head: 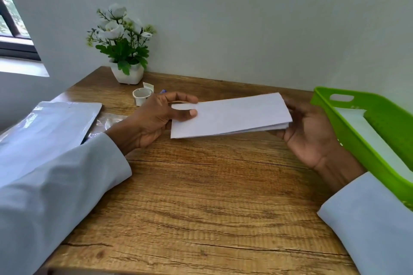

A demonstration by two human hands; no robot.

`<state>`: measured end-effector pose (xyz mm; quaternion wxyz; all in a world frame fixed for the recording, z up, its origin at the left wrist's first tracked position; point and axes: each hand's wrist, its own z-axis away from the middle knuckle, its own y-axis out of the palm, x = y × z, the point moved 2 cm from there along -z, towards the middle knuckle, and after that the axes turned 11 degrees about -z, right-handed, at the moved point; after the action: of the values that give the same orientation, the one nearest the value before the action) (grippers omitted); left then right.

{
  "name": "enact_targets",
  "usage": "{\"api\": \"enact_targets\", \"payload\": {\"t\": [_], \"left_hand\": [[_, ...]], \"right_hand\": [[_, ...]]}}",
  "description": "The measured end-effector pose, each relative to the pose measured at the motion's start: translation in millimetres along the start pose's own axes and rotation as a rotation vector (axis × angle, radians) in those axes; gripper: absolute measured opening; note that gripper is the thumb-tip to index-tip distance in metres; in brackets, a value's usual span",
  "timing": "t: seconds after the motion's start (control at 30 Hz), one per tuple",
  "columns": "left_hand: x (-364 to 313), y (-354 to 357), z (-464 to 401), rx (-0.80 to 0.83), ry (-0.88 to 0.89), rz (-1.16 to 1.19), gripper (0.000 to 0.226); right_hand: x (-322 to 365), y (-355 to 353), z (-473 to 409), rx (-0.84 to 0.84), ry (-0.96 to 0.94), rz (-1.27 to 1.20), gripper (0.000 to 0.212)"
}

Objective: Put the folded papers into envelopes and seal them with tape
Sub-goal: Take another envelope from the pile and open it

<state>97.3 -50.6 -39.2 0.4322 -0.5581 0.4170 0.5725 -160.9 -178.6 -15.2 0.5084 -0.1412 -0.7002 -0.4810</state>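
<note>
A white folded paper [232, 115] is held flat a little above the middle of the wooden table [196, 196]. My left hand [154, 120] pinches its left end, thumb on top and fingers underneath. My right hand [310, 131] cups its right end, the folded edge, with fingers behind it. A stack of white envelopes [51, 127] in a clear plastic sleeve lies at the left, partly under my left sleeve. A white tape roll [142, 95] with a loose end sticking up stands behind my left hand.
A green plastic tray [388, 127] holding more white paper [368, 138] sits at the right edge. A white pot of artificial flowers [127, 71] stands at the back by the wall. A small purple object [163, 91] peeks out behind my left hand.
</note>
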Motion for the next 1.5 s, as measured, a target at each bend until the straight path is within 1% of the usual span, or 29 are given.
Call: {"api": "enact_targets", "payload": {"t": [0.07, 0.13, 0.2, 0.27, 0.33, 0.43, 0.47, 0.53, 0.57, 0.63, 0.67, 0.77, 0.83, 0.87, 0.9, 0.93, 1.0, 1.03, 1.07, 1.1, 1.17, 1.23, 1.3, 1.4, 1.5], "left_hand": [[-4.9, -0.6, 1.5, -0.049, 0.023, -0.022, 0.043], [-8.6, -0.1, 2.3, -0.063, 0.019, -0.074, 0.047], [-12.2, 1.5, 5.9, -0.056, 0.024, -0.196, 0.041], [-15.9, 1.4, 12.2, -0.058, 0.058, -0.359, 0.031], [-19.4, -1.2, 20.6, -0.044, 0.066, -0.471, 0.029], [-23.4, -6.9, 36.9, 0.032, 0.021, -0.48, 0.037], [-24.7, -10.0, 44.4, 0.038, 0.022, -0.454, 0.036], [-28.0, -14.1, 57.0, 0.007, 0.048, -0.388, 0.027], [-30.1, -17.9, 65.1, -0.033, 0.063, -0.36, 0.026], [-32.3, -25.9, 80.1, -0.097, 0.098, -0.339, 0.037], [-33.5, -29.5, 87.4, -0.107, 0.11, -0.35, 0.04], [-36.9, -45.2, 114.1, -0.095, 0.11, -0.392, 0.029], [-37.1, -64.1, 132.6, -0.113, 0.076, -0.42, 0.026], [-36.3, -72.6, 138.0, -0.157, 0.052, -0.443, 0.028], [-36.1, -88.3, 149.6, -0.251, 0.035, -0.5, 0.031], [-34.3, -96.8, 151.6, -0.351, 0.034, -0.612, 0.033], [-30.4, -118.3, 159.2, -0.616, 0.003, -0.987, 0.036], [-27.6, -126.1, 163.0, -0.733, -0.046, -1.188, 0.04], [-23.8, -133.1, 167.5, -0.807, -0.13, -1.354, 0.052], [-19.8, -137.8, 169.5, -0.814, -0.222, -1.453, 0.069], [-11.0, -145.7, 169.5, -0.734, -0.386, -1.486, 0.103], [-6.5, -147.0, 162.9, -0.664, -0.476, -1.482, 0.123], [-4.9, -145.4, 154.1, -0.596, -0.532, -1.508, 0.127], [-4.6, -143.4, 142.9, -0.506, -0.569, -1.523, 0.116], [-5.3, -143.3, 138.3, -0.539, -0.547, -1.405, 0.113]], "right_hand": [[0.4, 0.9, 3.0, 0.041, 0.042, 0.034, 0.031], [-4.7, 1.7, 6.1, 0.047, 0.084, 0.103, 0.037], [-10.6, 1.9, 8.0, -0.008, 0.107, 0.144, 0.041], [-14.0, 2.2, 9.4, -0.052, 0.11, 0.193, 0.039], [-15.0, 4.4, 10.5, -0.066, 0.102, 0.194, 0.043], [-12.8, 18.3, 14.8, -0.064, 0.059, 0.097, 0.049], [-13.1, 26.4, 15.9, -0.05, 0.044, 0.051, 0.049], [-15.3, 42.7, 18.6, -0.014, 0.031, -0.037, 0.045], [-18.9, 53.9, 19.7, 0.017, 0.041, -0.06, 0.042], [-30.5, 75.3, 22.0, 0.076, 0.077, -0.086, 0.038], [-37.1, 86.0, 23.0, 0.099, 0.089, -0.102, 0.039], [-59.9, 121.6, 23.9, 0.168, 0.113, -0.113, 0.046], [-75.5, 146.8, 23.4, 0.213, 0.117, -0.088, 0.049], [-81.4, 154.1, 22.4, 0.223, 0.115, -0.068, 0.049], [-92.2, 168.1, 21.1, 0.239, 0.13, -0.052, 0.047], [-96.9, 171.0, 19.1, 0.232, 0.131, -0.041, 0.044], [-108.8, 177.6, 15.0, 0.218, 0.148, -0.023, 0.04], [-114.2, 179.3, 13.8, 0.207, 0.163, -0.009, 0.041], [-120.1, 181.3, 13.1, 0.196, 0.179, 0.007, 0.042], [-124.1, 181.4, 12.5, 0.187, 0.191, 0.016, 0.043], [-130.3, 180.7, 10.9, 0.169, 0.213, 0.016, 0.046], [-132.4, 176.9, 8.6, 0.162, 0.22, 0.014, 0.047], [-131.7, 172.1, 6.6, 0.157, 0.225, 0.017, 0.048], [-128.8, 164.1, 4.2, 0.145, 0.233, 0.021, 0.049], [-125.7, 158.7, 3.3, 0.141, 0.223, 0.035, 0.052]]}}
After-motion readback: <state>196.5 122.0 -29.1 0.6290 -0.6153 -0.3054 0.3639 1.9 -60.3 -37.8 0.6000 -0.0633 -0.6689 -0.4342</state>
